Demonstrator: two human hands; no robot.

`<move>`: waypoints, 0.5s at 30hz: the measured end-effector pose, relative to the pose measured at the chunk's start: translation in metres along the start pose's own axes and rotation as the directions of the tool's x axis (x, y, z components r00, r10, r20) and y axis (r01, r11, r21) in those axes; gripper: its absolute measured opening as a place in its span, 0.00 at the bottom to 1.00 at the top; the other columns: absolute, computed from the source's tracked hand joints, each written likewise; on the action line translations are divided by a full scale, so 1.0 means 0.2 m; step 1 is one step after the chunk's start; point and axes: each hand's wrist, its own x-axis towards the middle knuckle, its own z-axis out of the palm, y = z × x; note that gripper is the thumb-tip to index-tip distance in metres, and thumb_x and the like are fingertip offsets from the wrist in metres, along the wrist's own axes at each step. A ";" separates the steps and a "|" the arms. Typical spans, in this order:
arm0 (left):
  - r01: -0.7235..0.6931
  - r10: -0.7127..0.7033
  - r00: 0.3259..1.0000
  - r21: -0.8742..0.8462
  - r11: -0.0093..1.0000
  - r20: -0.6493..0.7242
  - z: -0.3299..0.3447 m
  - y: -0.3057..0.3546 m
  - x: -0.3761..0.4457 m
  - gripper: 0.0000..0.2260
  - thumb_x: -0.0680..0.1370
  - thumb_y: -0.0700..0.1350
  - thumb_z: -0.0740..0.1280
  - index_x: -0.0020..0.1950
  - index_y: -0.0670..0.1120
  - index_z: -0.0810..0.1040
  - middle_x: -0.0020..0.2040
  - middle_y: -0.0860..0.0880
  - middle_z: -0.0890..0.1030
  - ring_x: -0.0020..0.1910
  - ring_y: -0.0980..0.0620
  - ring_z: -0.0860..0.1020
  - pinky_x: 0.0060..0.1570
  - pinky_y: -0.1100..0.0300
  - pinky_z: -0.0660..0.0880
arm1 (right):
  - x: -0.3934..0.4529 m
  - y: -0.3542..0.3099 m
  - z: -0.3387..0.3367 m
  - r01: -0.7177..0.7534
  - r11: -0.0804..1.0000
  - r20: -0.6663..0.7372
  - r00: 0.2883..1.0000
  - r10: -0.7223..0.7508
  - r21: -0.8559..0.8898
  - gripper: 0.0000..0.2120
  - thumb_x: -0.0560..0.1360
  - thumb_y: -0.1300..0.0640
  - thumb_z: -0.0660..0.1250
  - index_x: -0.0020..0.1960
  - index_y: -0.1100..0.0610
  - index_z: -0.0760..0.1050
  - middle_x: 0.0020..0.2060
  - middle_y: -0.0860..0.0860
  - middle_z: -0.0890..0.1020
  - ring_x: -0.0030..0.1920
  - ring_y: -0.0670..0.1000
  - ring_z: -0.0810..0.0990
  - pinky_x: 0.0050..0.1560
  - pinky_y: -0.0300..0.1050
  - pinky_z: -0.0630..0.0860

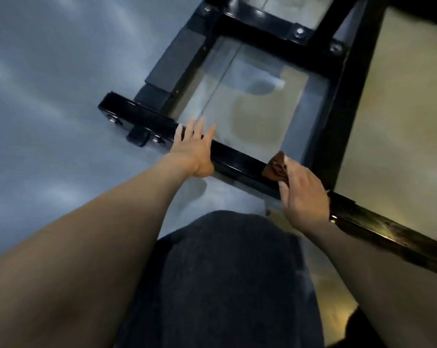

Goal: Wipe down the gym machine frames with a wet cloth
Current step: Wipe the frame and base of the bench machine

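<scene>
The fingers (197, 131) of the left hand (192, 151) lie straight and spread apart, flat over the top of the black base bar (240, 159), the palm pressing on its near edge; the fingers of the right hand (303, 194) are curled over the same bar farther right and clamped on a brown cloth (276, 167), which bunches out from under the knuckles on the side toward the left hand and sits on the bar's top face. By size: the grey floor (49, 96) fills the left of the view and shows between the rails; the black machine frame (337, 116) runs away from the base bar as two long rails joined by a bolted cross-piece (260, 23) near the top; a knee in dark trousers (227, 272) rises between the forearms. The right fingertips are hidden behind the bar and the cloth. The base bar's right end runs out of view, and the whole scene is smeared by motion blur, so bolts and floor marks are hard to read.
</scene>
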 end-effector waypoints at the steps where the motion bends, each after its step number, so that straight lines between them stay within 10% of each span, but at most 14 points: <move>1: -0.056 0.049 0.995 0.078 0.995 0.087 0.00 0.08 0.01 0.47 0.77 0.52 0.69 0.84 0.51 0.38 0.84 0.45 0.38 0.82 0.42 0.35 0.79 0.42 0.37 | -0.07 0.09 -0.02 -0.063 0.998 -0.012 0.998 0.063 0.002 0.27 0.85 0.49 0.57 0.81 0.56 0.60 0.75 0.56 0.71 0.74 0.58 0.70 0.76 0.57 0.66; 9: -0.403 0.385 0.910 0.109 0.909 0.155 -0.04 0.79 0.09 0.35 0.73 0.56 0.74 0.76 0.47 0.66 0.71 0.43 0.74 0.71 0.40 0.71 0.72 0.45 0.68 | -0.25 0.44 0.05 -0.275 0.960 -0.225 0.933 0.280 0.051 0.26 0.85 0.51 0.55 0.80 0.60 0.63 0.72 0.58 0.74 0.72 0.60 0.72 0.77 0.57 0.65; 15: -0.442 0.393 0.890 0.227 0.868 0.230 0.02 1.36 0.05 0.42 0.73 0.65 0.74 0.80 0.49 0.61 0.74 0.38 0.63 0.70 0.36 0.67 0.63 0.44 0.72 | -0.53 0.89 0.02 -0.486 0.864 -0.339 0.797 0.500 0.134 0.24 0.86 0.54 0.58 0.79 0.63 0.65 0.76 0.58 0.71 0.77 0.61 0.67 0.80 0.55 0.60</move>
